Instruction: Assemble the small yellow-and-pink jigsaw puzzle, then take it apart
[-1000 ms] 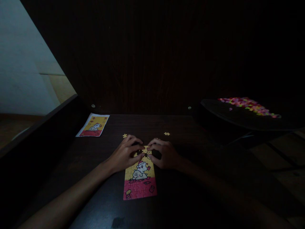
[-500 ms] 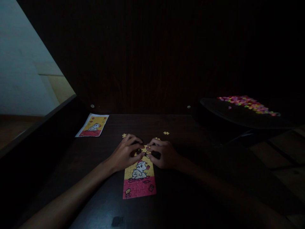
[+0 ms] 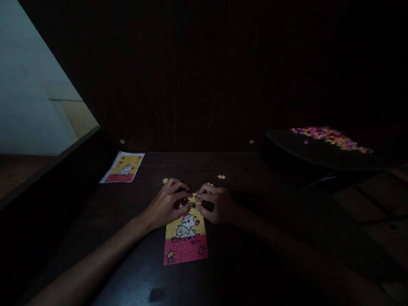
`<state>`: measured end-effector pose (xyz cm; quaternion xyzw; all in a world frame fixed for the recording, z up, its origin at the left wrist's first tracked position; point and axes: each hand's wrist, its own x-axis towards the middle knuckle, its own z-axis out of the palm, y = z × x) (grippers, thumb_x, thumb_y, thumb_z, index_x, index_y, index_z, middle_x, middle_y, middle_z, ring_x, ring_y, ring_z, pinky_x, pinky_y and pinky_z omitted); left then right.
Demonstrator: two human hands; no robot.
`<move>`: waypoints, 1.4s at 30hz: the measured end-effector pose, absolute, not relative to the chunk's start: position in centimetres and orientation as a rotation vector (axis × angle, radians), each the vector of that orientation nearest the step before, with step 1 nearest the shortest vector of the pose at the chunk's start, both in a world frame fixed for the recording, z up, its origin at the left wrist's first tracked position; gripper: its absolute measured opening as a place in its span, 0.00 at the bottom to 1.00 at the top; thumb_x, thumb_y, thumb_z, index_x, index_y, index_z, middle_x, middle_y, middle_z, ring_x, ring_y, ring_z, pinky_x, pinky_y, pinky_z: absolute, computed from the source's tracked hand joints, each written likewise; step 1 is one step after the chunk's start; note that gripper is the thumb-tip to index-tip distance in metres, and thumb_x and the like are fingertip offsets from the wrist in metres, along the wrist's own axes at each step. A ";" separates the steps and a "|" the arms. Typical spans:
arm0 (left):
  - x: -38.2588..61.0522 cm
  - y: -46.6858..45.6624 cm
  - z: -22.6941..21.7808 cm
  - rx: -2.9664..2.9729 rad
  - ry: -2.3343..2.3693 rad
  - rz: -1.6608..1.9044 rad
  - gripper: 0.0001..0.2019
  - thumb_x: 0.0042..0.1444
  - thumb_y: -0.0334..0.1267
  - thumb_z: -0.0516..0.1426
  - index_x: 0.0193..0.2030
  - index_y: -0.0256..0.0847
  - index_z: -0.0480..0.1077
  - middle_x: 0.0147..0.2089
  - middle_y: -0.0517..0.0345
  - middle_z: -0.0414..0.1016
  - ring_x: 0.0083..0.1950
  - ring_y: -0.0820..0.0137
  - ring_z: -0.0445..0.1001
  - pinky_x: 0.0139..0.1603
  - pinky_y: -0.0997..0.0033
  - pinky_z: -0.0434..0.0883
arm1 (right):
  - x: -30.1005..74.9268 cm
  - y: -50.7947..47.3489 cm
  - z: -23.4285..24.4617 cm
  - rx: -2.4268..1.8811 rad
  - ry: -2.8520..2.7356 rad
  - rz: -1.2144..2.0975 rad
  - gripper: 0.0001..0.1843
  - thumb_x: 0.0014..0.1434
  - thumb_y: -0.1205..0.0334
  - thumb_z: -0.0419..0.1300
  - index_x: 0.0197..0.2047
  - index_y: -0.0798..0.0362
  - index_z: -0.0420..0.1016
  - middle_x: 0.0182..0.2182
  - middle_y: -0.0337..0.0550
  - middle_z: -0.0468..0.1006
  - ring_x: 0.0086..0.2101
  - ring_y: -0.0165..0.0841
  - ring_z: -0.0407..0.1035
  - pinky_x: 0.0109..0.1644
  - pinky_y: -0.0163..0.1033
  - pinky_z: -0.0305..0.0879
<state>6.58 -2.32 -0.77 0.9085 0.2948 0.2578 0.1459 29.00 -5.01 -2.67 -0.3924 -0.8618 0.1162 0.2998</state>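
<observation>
A jigsaw puzzle (image 3: 185, 248) lies flat on the dark table, yellow above and red below, with a white cartoon animal in a red hat. Dark gaps show between pieces in its upper part. On the upper left side, my left hand (image 3: 167, 204) is curled over the puzzle, thumb and fingers gripping pieces there. Facing it, my right hand (image 3: 218, 205) grips the upper right side with bent fingers and thumb. The fingertips of both hands nearly meet and hide part of the top section. Which single pieces they pinch is hard to make out.
Loose yellow puzzle pieces lie beyond my hands: one piece (image 3: 165, 180) at left, another (image 3: 221, 177) at right, and a third (image 3: 209, 184) by my right fingers. A printed picture sheet (image 3: 123, 168) is at back left. Many colourful bits (image 3: 331, 137) cover a dark surface at right.
The view has shifted very slightly. Both hands stay over the upper part of the puzzle with almost no visible movement, and the pieces look the same.
</observation>
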 end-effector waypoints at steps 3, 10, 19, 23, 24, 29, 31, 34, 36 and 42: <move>6.6 -2.4 -0.6 2.624 0.854 0.748 0.08 0.60 0.39 0.59 0.44 0.43 0.78 0.49 0.50 0.75 0.52 0.58 0.67 0.53 0.54 0.69 | 29.0 -5.0 -2.6 -1.043 -2.287 0.308 0.06 0.58 0.62 0.62 0.39 0.52 0.78 0.41 0.44 0.78 0.34 0.33 0.74 0.40 0.38 0.70; 6.8 -2.5 -0.4 2.630 0.876 0.753 0.08 0.60 0.39 0.60 0.43 0.43 0.79 0.49 0.50 0.75 0.51 0.58 0.68 0.52 0.53 0.70 | 29.0 -5.0 -2.5 -1.056 -2.296 0.302 0.05 0.56 0.62 0.63 0.38 0.52 0.78 0.40 0.44 0.78 0.35 0.33 0.73 0.40 0.38 0.70; 6.9 -2.8 -0.3 2.623 0.891 0.759 0.07 0.60 0.38 0.60 0.42 0.43 0.79 0.48 0.50 0.75 0.51 0.58 0.68 0.52 0.53 0.70 | 29.0 -5.0 -2.6 -1.051 -2.285 0.320 0.06 0.57 0.62 0.62 0.38 0.51 0.78 0.40 0.44 0.78 0.35 0.33 0.73 0.40 0.39 0.70; 7.0 -2.8 -0.4 2.609 0.904 0.750 0.09 0.60 0.37 0.60 0.45 0.42 0.78 0.48 0.50 0.75 0.51 0.58 0.68 0.52 0.53 0.70 | 29.0 -5.0 -2.6 -1.050 -2.292 0.301 0.05 0.57 0.62 0.62 0.37 0.52 0.78 0.39 0.44 0.78 0.35 0.34 0.73 0.40 0.39 0.71; 7.0 -2.8 -0.4 2.605 0.907 0.747 0.09 0.60 0.37 0.60 0.45 0.42 0.78 0.48 0.50 0.75 0.51 0.58 0.68 0.52 0.54 0.70 | 28.9 -5.0 -2.6 -1.049 -2.289 0.296 0.05 0.57 0.62 0.62 0.37 0.52 0.78 0.39 0.44 0.78 0.35 0.33 0.73 0.40 0.39 0.71; 6.9 -2.7 -0.4 2.639 0.873 0.762 0.09 0.61 0.38 0.59 0.45 0.42 0.79 0.47 0.50 0.75 0.50 0.59 0.68 0.51 0.55 0.70 | 28.9 -5.0 -2.5 -1.034 -2.274 0.318 0.05 0.57 0.63 0.61 0.37 0.51 0.78 0.39 0.44 0.78 0.35 0.33 0.74 0.41 0.39 0.71; 6.8 -2.7 -0.3 2.662 0.855 0.770 0.09 0.61 0.38 0.59 0.44 0.42 0.79 0.47 0.50 0.75 0.50 0.60 0.68 0.51 0.56 0.70 | 28.9 -5.1 -2.5 -1.032 -2.275 0.325 0.05 0.57 0.63 0.62 0.37 0.51 0.77 0.39 0.44 0.78 0.36 0.34 0.74 0.41 0.39 0.71; 6.8 -2.7 -0.4 2.672 0.842 0.773 0.08 0.61 0.38 0.59 0.43 0.42 0.79 0.47 0.50 0.75 0.49 0.60 0.69 0.51 0.56 0.70 | 28.9 -5.1 -2.5 -1.033 -2.278 0.316 0.05 0.56 0.64 0.62 0.37 0.52 0.77 0.40 0.44 0.78 0.36 0.33 0.74 0.41 0.39 0.71; 6.8 -2.6 -0.5 2.664 0.854 0.771 0.09 0.61 0.38 0.59 0.44 0.41 0.79 0.46 0.50 0.75 0.49 0.60 0.69 0.51 0.56 0.70 | 28.9 -5.1 -2.5 -1.027 -2.277 0.310 0.04 0.56 0.64 0.62 0.37 0.52 0.78 0.39 0.44 0.78 0.35 0.33 0.74 0.41 0.38 0.71; 6.8 -2.6 -0.8 2.639 0.848 0.740 0.08 0.62 0.37 0.58 0.44 0.40 0.77 0.43 0.52 0.75 0.47 0.62 0.70 0.48 0.59 0.71 | 28.9 -5.1 -2.4 -1.044 -2.281 0.295 0.04 0.56 0.64 0.62 0.36 0.52 0.77 0.39 0.44 0.78 0.35 0.34 0.74 0.41 0.38 0.71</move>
